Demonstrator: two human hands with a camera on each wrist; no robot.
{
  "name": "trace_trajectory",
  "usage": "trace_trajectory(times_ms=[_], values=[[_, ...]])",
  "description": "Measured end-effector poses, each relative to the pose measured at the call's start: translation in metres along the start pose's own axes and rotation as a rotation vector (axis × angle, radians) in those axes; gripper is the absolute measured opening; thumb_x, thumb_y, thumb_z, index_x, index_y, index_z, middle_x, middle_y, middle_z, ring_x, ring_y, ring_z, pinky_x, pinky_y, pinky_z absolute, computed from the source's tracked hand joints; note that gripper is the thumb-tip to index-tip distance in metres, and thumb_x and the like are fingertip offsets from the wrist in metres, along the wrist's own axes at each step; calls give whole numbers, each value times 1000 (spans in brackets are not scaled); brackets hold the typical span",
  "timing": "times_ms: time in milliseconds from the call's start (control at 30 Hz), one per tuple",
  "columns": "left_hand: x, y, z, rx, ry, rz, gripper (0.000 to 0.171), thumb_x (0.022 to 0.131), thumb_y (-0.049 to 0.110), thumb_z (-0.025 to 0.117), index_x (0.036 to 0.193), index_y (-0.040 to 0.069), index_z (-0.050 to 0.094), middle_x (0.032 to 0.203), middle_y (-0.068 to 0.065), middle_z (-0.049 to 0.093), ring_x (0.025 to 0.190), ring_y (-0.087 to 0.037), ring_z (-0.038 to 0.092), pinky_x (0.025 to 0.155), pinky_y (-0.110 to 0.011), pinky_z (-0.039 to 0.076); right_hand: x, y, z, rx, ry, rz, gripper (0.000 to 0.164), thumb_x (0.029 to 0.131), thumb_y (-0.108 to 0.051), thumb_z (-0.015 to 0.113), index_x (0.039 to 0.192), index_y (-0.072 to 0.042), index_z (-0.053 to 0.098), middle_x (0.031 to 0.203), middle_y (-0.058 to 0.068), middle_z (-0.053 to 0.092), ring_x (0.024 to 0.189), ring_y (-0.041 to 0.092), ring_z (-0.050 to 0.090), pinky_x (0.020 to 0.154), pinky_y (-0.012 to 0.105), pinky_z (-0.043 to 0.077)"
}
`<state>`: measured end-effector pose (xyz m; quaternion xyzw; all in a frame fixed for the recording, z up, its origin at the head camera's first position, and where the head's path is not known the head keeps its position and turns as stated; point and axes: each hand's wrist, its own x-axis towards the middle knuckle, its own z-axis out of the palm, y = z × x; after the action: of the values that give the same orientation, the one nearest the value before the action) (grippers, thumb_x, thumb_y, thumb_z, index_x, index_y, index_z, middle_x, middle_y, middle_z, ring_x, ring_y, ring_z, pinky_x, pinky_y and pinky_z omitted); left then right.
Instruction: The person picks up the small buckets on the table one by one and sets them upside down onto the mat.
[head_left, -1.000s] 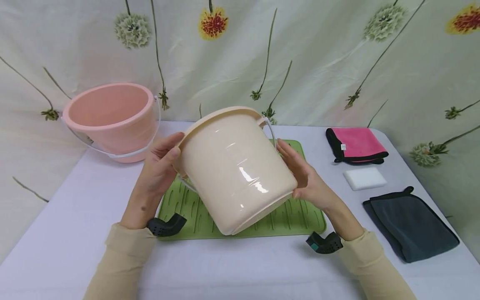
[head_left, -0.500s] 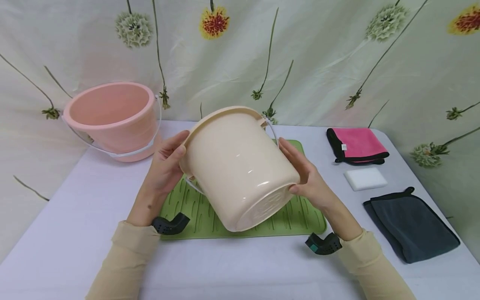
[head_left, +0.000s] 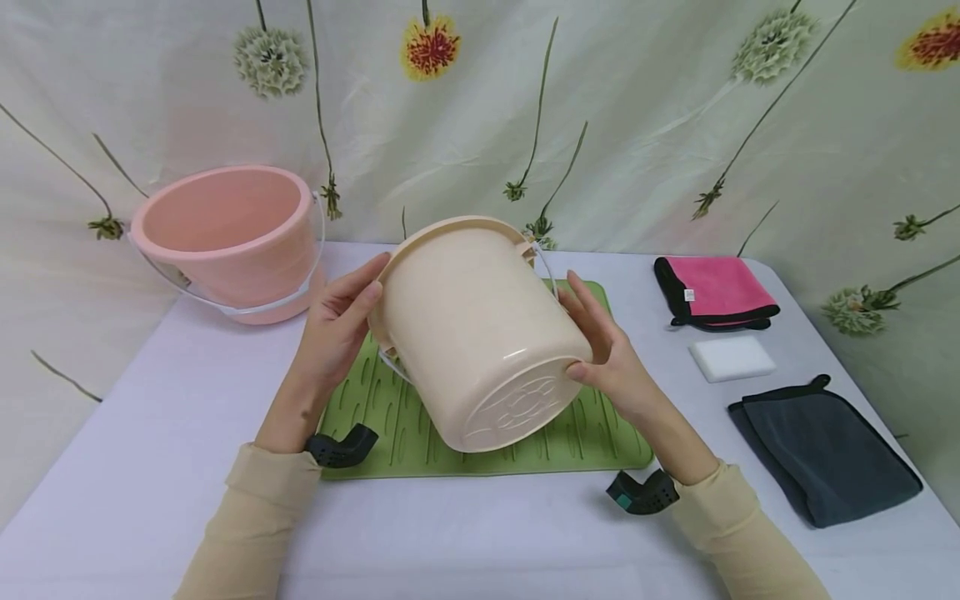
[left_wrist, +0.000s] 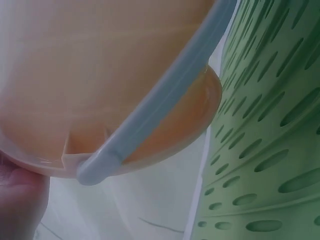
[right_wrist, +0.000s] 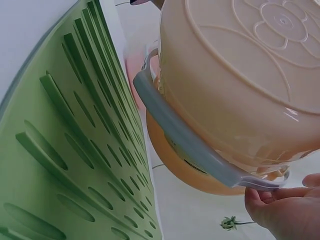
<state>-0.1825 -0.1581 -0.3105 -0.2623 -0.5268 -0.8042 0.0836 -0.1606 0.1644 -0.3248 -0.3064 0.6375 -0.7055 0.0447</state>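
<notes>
A cream plastic bucket [head_left: 480,333] is held tilted over a green ribbed mat [head_left: 615,442], its rim up and to the left, its base facing down toward the viewer. My left hand [head_left: 341,321] grips the rim at the left, thumb on the outside. My right hand [head_left: 615,358] holds the right side near the base, thumb at the bottom edge. In the right wrist view a flower pattern shows on the bucket's base [right_wrist: 282,22], and the pale handle [right_wrist: 190,140] hangs along the wall. The left wrist view shows the handle [left_wrist: 160,95] joined at the rim. The bucket's inside is hidden.
A pink bucket [head_left: 247,271] stands at the back left. On the right lie a folded pink cloth [head_left: 720,283] with black edging, a white sponge block [head_left: 731,358] and a folded dark grey cloth [head_left: 828,450]. A flowered curtain [head_left: 622,125] closes off the back.
The cream bucket has turned so that more of its base faces the viewer. Both hands have shifted slightly with it, the left one a little to the right.
</notes>
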Motion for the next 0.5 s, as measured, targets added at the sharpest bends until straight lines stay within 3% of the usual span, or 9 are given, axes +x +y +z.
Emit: trace_trajectory(times_ms=[133, 300, 500], values=[[0, 0, 0, -13, -8, 5, 28, 94, 8, 57, 120, 14, 65, 126, 0, 58, 118, -17, 49, 96, -28, 38, 1, -1, 1, -1, -20, 25, 112, 70, -51, 78, 152, -18, 9, 153, 13, 10, 138, 24, 14, 100, 40, 33], [0, -1, -2, -27, -23, 9, 28, 93, 10, 58, 120, 13, 65, 126, 0, 57, 119, -17, 48, 97, -28, 38, 1, 0, 0, 3, -35, 18, 110, 70, -50, 78, 152, -16, 12, 152, 12, 12, 135, 31, 19, 96, 40, 38], [-1, 3, 1, 11, -24, -3, 27, 95, 9, 55, 120, 14, 65, 128, 0, 57, 123, -19, 44, 99, -29, 35, 1, 1, 3, 16, 3, -9, 107, 71, -49, 78, 151, -17, 16, 151, 16, 13, 132, 32, 24, 92, 38, 42]])
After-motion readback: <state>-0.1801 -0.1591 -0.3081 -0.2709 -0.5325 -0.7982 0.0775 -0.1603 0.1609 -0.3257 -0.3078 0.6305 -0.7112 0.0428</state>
